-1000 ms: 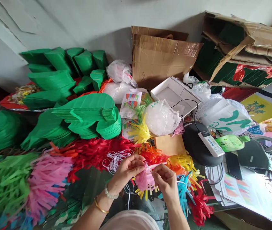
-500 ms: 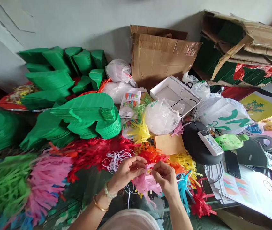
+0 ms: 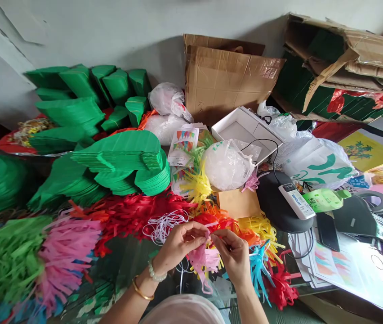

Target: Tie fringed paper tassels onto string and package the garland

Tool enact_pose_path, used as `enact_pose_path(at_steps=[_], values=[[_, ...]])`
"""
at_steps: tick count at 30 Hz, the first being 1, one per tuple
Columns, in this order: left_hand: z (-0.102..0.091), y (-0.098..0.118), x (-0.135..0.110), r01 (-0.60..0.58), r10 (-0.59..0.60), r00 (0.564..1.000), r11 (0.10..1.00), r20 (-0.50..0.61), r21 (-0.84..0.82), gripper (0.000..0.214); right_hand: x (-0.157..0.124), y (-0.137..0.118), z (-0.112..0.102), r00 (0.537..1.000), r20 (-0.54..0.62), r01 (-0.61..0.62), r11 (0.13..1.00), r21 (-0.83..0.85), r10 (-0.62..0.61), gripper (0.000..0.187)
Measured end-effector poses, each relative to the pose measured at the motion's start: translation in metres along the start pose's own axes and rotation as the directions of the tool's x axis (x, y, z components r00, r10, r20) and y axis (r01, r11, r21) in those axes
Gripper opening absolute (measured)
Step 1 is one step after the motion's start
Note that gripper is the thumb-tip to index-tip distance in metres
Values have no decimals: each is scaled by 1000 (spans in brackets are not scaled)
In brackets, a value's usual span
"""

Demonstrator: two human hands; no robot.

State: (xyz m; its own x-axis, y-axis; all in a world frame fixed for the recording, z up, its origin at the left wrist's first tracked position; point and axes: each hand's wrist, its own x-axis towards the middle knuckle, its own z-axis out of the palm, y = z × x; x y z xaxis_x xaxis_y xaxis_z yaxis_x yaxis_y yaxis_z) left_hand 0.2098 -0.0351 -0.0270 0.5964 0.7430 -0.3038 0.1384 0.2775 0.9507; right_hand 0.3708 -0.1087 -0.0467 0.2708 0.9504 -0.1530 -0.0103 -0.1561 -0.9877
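My left hand (image 3: 180,243) and my right hand (image 3: 232,253) meet at the bottom centre, both pinching the top of a pink paper tassel (image 3: 205,259). Its fringe hangs down between them, over yellow fringe strips. The left wrist wears a bead bracelet and a gold bangle. A loose bundle of white string (image 3: 162,225) lies just left of my left hand. Red, orange and yellow tassels (image 3: 232,222) lie right behind the hands, and blue and red ones (image 3: 262,270) sit to the right of my right hand.
Stacks of green paper cutouts (image 3: 120,162) fill the left. Green and pink fringe piles (image 3: 26,256) lie at lower left. White plastic bags (image 3: 227,164), a cardboard box (image 3: 225,81), a white tray (image 3: 245,132), a remote (image 3: 296,201) and printed sheets (image 3: 343,270) crowd the right.
The hands have shifted slightly upward and closer together on the tassel's top. The pink fringe now hangs lower between them.
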Motion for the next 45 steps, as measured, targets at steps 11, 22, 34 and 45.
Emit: enact_pose_path(at_steps=[11, 22, 34, 45], values=[[14, -5, -1, -19, 20, 995, 1000, -99, 13, 21, -13, 20, 22, 976, -197, 86, 996, -21, -88, 24], [26, -17, -1, -32, 46, 970, 998, -241, 60, 29, -17, 21, 20, 983, -181, 48, 994, 102, -28, 25], [33, -23, -12, -143, 305, 917, 853, -258, 502, 15, -12, 14, 19, 973, -138, 166, 976, -140, -185, 17], [-29, 1, -13, -239, 74, 900, 908, -429, -345, 27, -14, 56, -38, 984, -148, 37, 929, -368, -98, 29]])
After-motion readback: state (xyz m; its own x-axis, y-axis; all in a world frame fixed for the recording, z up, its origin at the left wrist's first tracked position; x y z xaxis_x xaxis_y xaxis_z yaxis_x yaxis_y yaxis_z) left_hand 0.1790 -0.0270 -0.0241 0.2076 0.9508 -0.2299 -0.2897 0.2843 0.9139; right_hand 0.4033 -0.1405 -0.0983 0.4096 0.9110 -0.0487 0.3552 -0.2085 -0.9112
